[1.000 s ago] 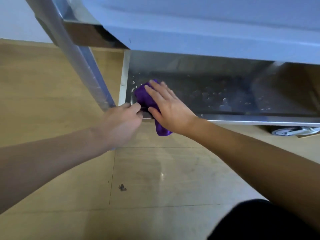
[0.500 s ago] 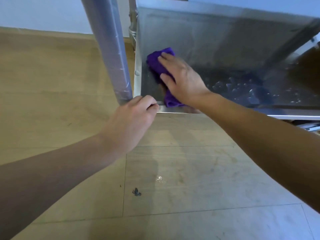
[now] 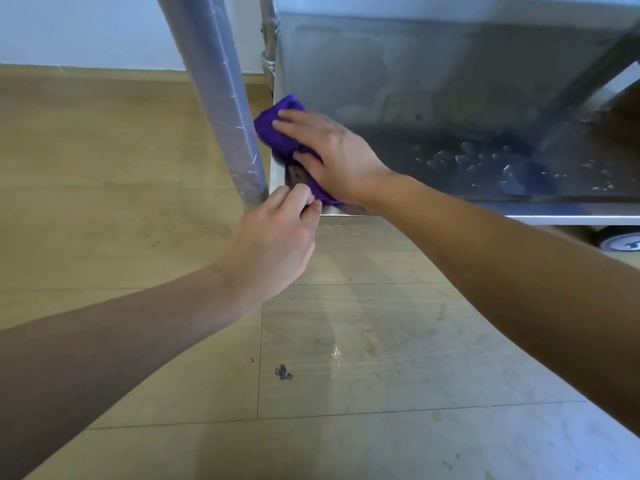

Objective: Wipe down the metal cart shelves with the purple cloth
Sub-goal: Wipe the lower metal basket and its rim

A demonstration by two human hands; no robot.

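The purple cloth (image 3: 277,133) lies bunched on the lowest metal cart shelf (image 3: 450,161), against its left edge beside the front left leg (image 3: 221,98). My right hand (image 3: 332,157) presses flat on the cloth with straight fingers pointing left and back. Part of the cloth trails under the palm toward the front rim. My left hand (image 3: 273,237) has its fingers curled over the shelf's front left corner rim, right next to the cloth's trailing end.
Water drops (image 3: 509,168) are scattered over the right half of the shelf. A cart wheel (image 3: 620,241) shows under the front rim at right. The wood-look floor below has a small dark spot (image 3: 284,372) and a wet glint.
My right hand has slid the cloth from the front rim farther back along the shelf's left edge. My left hand has stayed at the front corner.
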